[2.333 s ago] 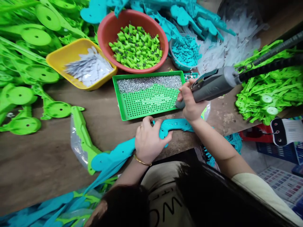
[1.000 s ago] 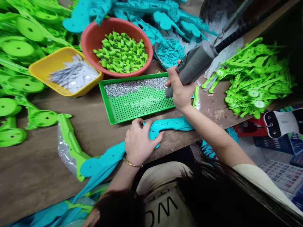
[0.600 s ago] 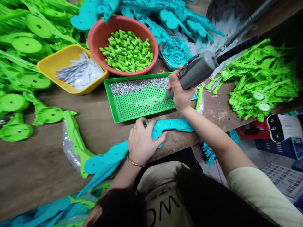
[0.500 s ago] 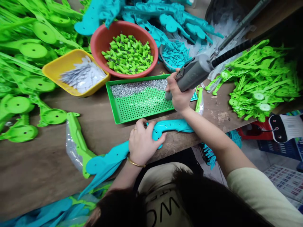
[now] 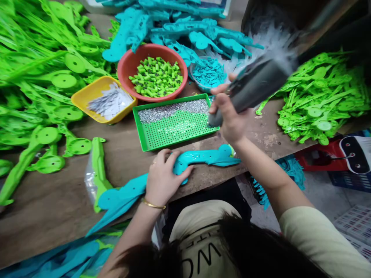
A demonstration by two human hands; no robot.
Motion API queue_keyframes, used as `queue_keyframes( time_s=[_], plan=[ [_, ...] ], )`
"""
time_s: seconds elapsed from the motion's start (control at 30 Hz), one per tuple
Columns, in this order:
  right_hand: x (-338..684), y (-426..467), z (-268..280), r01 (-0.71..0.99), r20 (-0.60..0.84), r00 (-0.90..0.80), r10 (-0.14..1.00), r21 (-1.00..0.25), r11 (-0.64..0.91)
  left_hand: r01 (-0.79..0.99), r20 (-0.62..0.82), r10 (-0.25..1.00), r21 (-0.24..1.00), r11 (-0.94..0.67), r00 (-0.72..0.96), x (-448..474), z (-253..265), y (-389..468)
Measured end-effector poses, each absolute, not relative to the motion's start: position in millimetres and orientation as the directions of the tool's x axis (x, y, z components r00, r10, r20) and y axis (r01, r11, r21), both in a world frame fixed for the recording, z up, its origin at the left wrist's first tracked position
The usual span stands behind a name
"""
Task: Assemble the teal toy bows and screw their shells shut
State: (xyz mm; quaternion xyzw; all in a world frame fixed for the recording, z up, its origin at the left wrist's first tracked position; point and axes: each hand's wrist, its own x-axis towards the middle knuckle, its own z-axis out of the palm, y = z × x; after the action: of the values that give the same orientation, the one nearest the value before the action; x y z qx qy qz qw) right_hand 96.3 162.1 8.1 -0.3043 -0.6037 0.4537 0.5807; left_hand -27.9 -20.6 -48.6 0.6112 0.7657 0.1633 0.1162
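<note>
A: What do we see, if we begin with the biggest?
B: We see the wooden table (image 5: 52,200). A heap of green parts (image 5: 63,80) covers its far left corner. Toward the far edge we have a blue heap (image 5: 185,29), and toward the right end a green pile (image 5: 321,102).
A: And the long blue part (image 5: 203,156)?
B: It lies along the table's near edge. Its middle is covered, so we cannot tell if it is one piece. Its left end touches a green part (image 5: 99,166).
A: What is farther in?
B: We find a green tray (image 5: 171,133), and behind it a red bowl (image 5: 123,73) of green cylinders (image 5: 156,77). A blurred grey tool (image 5: 257,85) is tilted, its nose at the tray's near right corner.
A: How are the fingers?
B: Those of the left hand (image 5: 162,177) are clamped on the long blue part, thumb apart. Those of the right hand (image 5: 233,116) are closed around the grey tool.
A: The smallest?
B: Silver bits (image 5: 174,108), along the tray's far side.
</note>
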Motion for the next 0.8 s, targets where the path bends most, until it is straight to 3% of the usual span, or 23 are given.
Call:
queue_keyframes(
  time_s=[0.13,0.27,0.33,0.8],
  plan=[
    [143.5,130.0,20.2,-0.253,0.433,-0.167,0.886,-0.887,0.386,0.948,0.078,0.975,0.263,0.18,-0.207,-17.4,-36.9,-24.8],
    [166.6,110.3,2.6,-0.169,0.374,-0.258,0.891,-0.925,0.34,0.923,0.169,0.984,0.366,-0.118,0.059,29.0,-41.4,-8.8],
    [169.8,106.9,-5.2,-0.155,0.354,-0.272,0.895,-0.934,0.323,0.892,0.201,0.973,0.411,-0.187,0.112,48.3,-52.0,-1.3],
    [164.3,116.2,-24.3,-0.098,0.315,-0.306,0.898,-0.949,0.299,0.884,0.331,0.94,0.409,-0.227,0.088,53.5,-82.1,2.4]
  ],
)
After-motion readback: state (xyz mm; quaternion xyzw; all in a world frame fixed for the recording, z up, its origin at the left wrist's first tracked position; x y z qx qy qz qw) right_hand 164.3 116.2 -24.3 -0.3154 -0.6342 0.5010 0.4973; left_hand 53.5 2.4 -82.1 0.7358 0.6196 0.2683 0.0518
